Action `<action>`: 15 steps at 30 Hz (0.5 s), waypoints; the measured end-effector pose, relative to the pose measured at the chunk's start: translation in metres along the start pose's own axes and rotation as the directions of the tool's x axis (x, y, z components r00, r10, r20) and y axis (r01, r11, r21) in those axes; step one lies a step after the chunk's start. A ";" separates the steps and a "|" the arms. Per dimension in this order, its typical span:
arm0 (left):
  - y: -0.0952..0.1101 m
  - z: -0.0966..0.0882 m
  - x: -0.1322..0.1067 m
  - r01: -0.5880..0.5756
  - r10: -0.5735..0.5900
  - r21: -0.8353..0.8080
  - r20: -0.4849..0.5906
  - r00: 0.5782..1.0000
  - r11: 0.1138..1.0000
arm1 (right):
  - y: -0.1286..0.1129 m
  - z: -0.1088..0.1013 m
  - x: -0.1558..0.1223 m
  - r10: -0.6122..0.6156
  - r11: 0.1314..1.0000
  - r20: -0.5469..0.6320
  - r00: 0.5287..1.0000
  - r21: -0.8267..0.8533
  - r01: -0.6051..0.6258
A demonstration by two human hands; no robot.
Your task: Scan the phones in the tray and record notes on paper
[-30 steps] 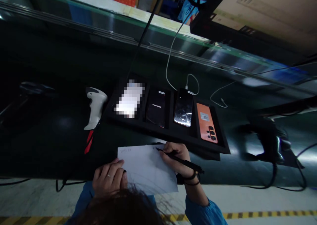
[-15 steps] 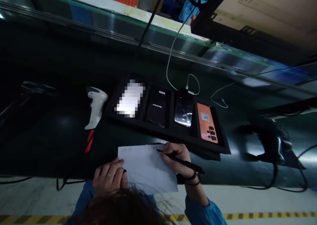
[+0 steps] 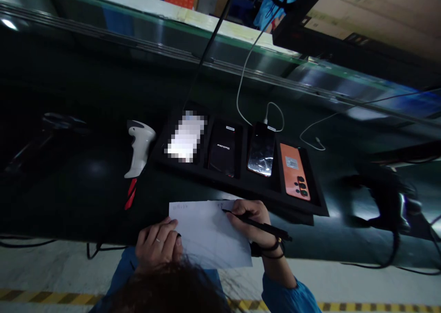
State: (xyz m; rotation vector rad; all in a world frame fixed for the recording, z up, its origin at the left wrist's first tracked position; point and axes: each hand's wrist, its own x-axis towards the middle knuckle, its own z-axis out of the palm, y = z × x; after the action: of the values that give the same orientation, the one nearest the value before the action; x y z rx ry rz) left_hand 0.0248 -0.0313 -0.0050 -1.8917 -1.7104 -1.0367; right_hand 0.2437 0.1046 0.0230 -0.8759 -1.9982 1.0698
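A black pen [image 3: 265, 226] is gripped in my right hand [image 3: 253, 219], its tip touching the upper right of a white sheet of paper [image 3: 210, 239]. Small handwriting stands at the sheet's top left and near the pen tip. My left hand [image 3: 160, 243] is closed on the paper's left edge, fingers curled; hair hides part of the wrist. Just beyond the paper, a black tray [image 3: 241, 189] holds an orange phone [image 3: 294, 170] back side up, a dark phone [image 3: 262, 150] with a white cable plugged in, a phone showing "Blackview" [image 3: 222, 152], and a blurred-out bright screen [image 3: 186, 138].
A white barcode scanner [image 3: 140, 148] with a red-wrapped cable [image 3: 131, 193] lies left of the tray. At the right is a dark, blurred device [image 3: 382, 203] with a black cable. A loose white cable end [image 3: 319, 143] lies behind the tray. A large monitor-like panel [image 3: 372, 14] overhangs the upper right.
The whole view has shifted slightly, so everything appears a little farther right. The pen tip stays near the writing at the sheet's upper right, and both hands keep their hold.
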 end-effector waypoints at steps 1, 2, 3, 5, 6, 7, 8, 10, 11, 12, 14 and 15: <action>0.000 -0.001 -0.001 0.002 -0.002 -0.001 0.000 1.000 1.000 | -0.002 0.000 0.000 -0.002 1.000 -0.011 1.000 -0.002 0.002; 0.000 -0.001 -0.002 0.004 -0.004 -0.005 0.004 1.000 1.000 | -0.005 0.000 0.000 -0.002 1.000 -0.032 1.000 0.000 0.002; 0.000 -0.002 -0.003 0.010 -0.010 -0.010 0.009 1.000 1.000 | -0.009 0.000 0.000 -0.001 1.000 -0.056 0.998 0.005 0.001; 0.002 -0.003 -0.005 0.017 -0.016 -0.023 0.038 0.999 1.000 | -0.024 0.001 0.000 0.014 1.000 -0.100 0.995 0.005 -0.014; 0.004 -0.004 -0.005 0.023 -0.022 -0.030 0.051 0.998 0.999 | -0.033 0.002 -0.001 0.027 0.999 -0.116 0.993 -0.016 -0.029; 0.007 -0.004 -0.005 0.029 -0.026 -0.037 0.072 0.997 0.999 | -0.042 0.005 -0.001 0.039 0.998 -0.131 0.991 -0.050 -0.046; 0.010 -0.003 -0.004 0.047 -0.043 -0.044 0.094 0.995 0.998 | -0.051 0.010 0.000 0.049 0.994 -0.148 0.988 -0.086 -0.062; 0.019 -0.002 -0.002 0.114 -0.108 -0.054 0.107 0.988 0.992 | -0.063 0.023 0.001 0.055 0.991 -0.153 0.987 -0.115 -0.073; 0.023 -0.001 -0.001 0.148 -0.141 -0.056 0.107 0.984 0.987 | -0.066 0.031 0.003 0.049 0.993 -0.130 0.990 -0.101 -0.063; 0.026 0.000 -0.001 0.174 -0.168 -0.053 0.106 0.980 0.983 | -0.067 0.039 0.005 0.039 0.996 -0.099 0.994 -0.071 -0.046; 0.032 0.002 0.000 0.202 -0.198 -0.037 0.101 0.975 0.979 | -0.061 0.055 0.008 0.022 1.000 -0.053 0.998 -0.011 -0.022; 0.033 0.002 0.000 0.202 -0.198 -0.028 0.111 0.974 0.979 | -0.056 0.062 0.010 0.020 1.000 -0.057 0.998 0.015 -0.019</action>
State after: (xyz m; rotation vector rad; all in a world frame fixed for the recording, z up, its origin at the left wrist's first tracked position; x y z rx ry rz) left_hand 0.0572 -0.0364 0.0000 -1.8594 -1.9900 -1.0641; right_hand 0.1753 0.0637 0.0484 -0.9107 -1.9365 1.0570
